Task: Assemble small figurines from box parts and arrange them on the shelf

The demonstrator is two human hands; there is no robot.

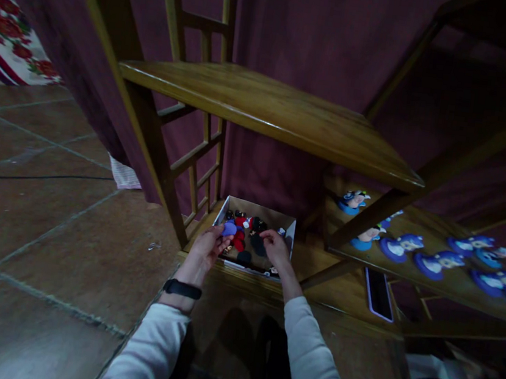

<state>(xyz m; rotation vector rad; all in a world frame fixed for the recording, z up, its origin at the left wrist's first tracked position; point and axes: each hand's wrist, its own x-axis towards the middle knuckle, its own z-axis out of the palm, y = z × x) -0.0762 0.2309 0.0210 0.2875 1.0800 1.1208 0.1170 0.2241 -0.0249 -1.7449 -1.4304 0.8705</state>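
The left hand (206,248) has its grip closed on a purple disc (229,229) at the box's nine o'clock edge, probably angled to bring its flat face into view. The right hand (277,249) is at the box's three o'clock, by a dark piece (257,244); I cannot tell whether its grip is clamped. The box (255,206) rests on the low shelf (316,257), its walls likely corralling loose red figures (238,237).

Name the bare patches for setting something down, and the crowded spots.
Bare: the upper shelf, before the curtain; the lower board, between box and phone. Crowded: the box, with jumbled figures; the right shelf, lined with figurines.
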